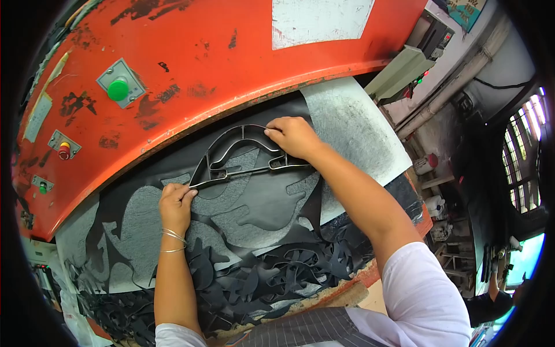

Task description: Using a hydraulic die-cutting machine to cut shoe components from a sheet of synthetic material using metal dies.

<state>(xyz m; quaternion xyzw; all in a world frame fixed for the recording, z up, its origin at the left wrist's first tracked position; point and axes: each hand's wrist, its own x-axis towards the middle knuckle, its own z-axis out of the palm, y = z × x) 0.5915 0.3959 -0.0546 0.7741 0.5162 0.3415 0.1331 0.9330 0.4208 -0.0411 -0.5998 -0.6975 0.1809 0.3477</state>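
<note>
A steel cutting die, curved along its far side and straight along its near side, lies on a black leather-like sheet. My left hand pinches the die's near left corner between thumb and fingers. At its far right side, my right hand grips the die's edge from above. Cut-out gaps in the sheet show the pale, worn cutting board underneath. A smooth dark piece of irregular outline lies just on the near side of the die.
The red press overhangs the board's far side, with a large green button and a red knob on its face. Tangled black offcuts heap along the near edge. A grey-green box juts out at the far right.
</note>
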